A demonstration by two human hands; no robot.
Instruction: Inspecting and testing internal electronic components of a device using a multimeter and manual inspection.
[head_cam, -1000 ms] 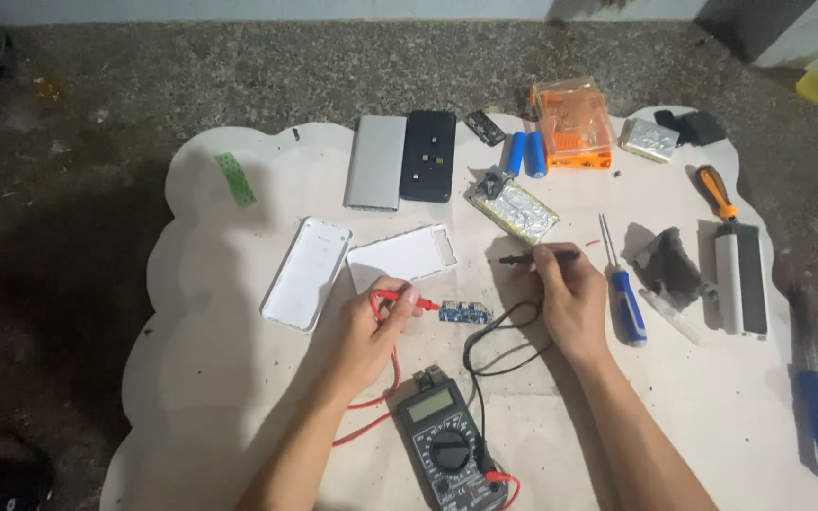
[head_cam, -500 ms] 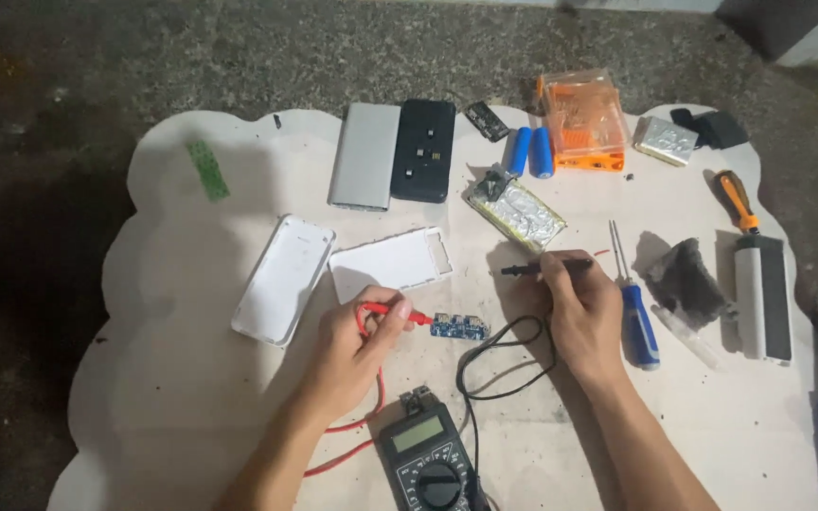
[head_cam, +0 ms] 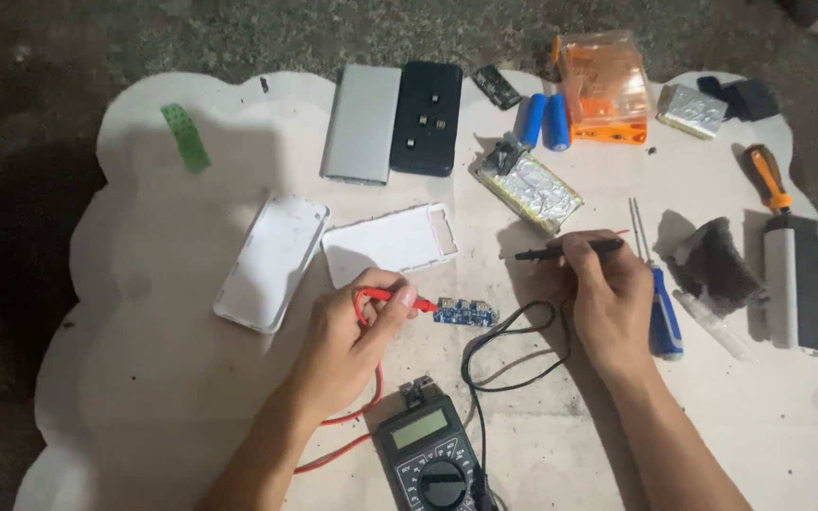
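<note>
We pinch the red probe (head_cam: 385, 295) in our left hand (head_cam: 347, 343), its tip touching the blue board's (head_cam: 466, 312) left end, while our right hand (head_cam: 608, 303) grips the black probe (head_cam: 560, 252) just above-right of the board.

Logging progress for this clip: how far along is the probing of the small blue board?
Done: casings lie open on the mat and the meter sits wired up. In hand: the left hand puts the red probe to the blue board. Left: the right hand holds the black probe off the board.
</note>
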